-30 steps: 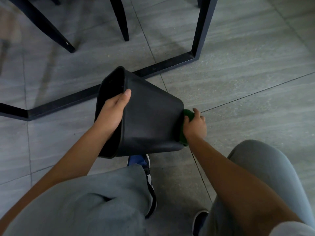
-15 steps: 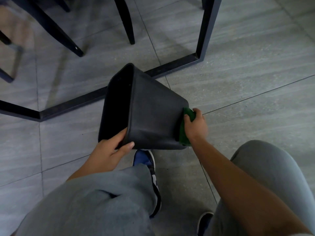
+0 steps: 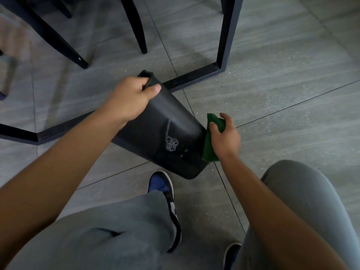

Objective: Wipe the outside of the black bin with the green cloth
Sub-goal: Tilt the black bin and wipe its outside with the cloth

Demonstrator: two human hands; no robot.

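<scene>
The bin (image 3: pixel 165 133) lies tipped over above the grey tiled floor (image 3: pixel 282 90), its rim end pointing away from the person and its base end toward them. The left hand (image 3: pixel 129 100) grips the rim at the far end, fingers curled over the lip and thumb pressed on the outer wall, so the hand is clamped on the bin. The right hand (image 3: pixel 224 137) sits at the bin's base end, fingers closed around the cloth (image 3: pixel 211 145). The cloth hangs folded from that hand and lies against the base of the bin, at its right edge; the contact looks flat, though the fold hides how much of the cloth touches.

On the bin's upper wall, near the base end, there is a whitish foamy smear (image 3: pixel 171 142) with a thin streak running up from it toward the rim.

Just below the bin's base is a blue and black shoe (image 3: pixel 162 189), with a grey trouser leg (image 3: pixel 109 234) over it. A second shoe (image 3: pixel 231 254) shows lower right of the bin, beside the other trouser leg. Beyond the bin's rim end runs a black metal frame (image 3: pixel 194 77) on the floor, with dark chair legs (image 3: pixel 136 24) farther off.
</scene>
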